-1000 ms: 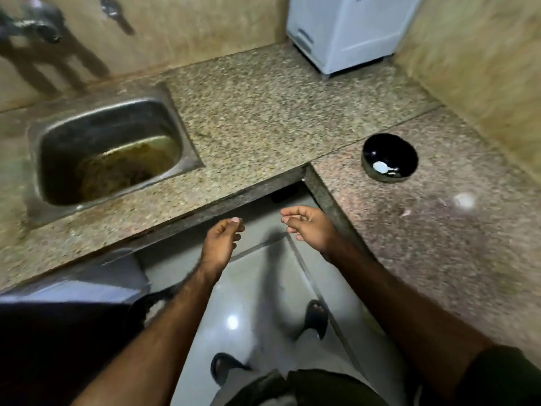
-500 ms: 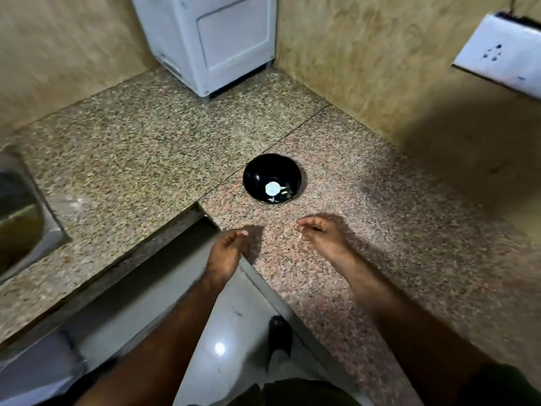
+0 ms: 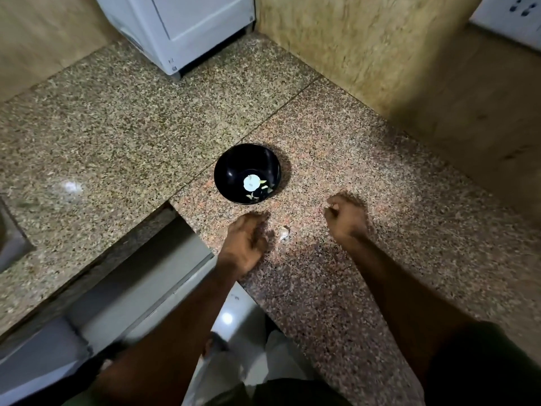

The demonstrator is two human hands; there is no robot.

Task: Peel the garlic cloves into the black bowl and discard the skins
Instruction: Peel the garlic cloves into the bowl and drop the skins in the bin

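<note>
Standing at the corner of a speckled granite counter, a person reaches both bare hands over its front part. The black bowl sits on the counter just past the hands, closer to the left one, right beside the seam between the 2 slabs. Inside the bowl lies 1 pale round garlic piece plus a few small light scraps near the bottom wall. On the counter between the 2 hands, just beside the left hand, lies 1 small whitish garlic clove; skin on or off, cannot tell, too small and blurred.

Left hand hovers low over the counter edge, back up, fingers pointing toward the bowl, loosely bent and holding nothing visible. It is motion-blurred; contact with the counter cannot be told. Right hand is over the counter to the right of the clove, fingers curled into the palm like a loose fist; whether something is inside it cannot be told.

A white appliance stands at the back against the beige wall. A white switch plate shows top right. A steel sink edge shows far left. A glossy floor is below, with dark green clothing at the lower right.
</note>
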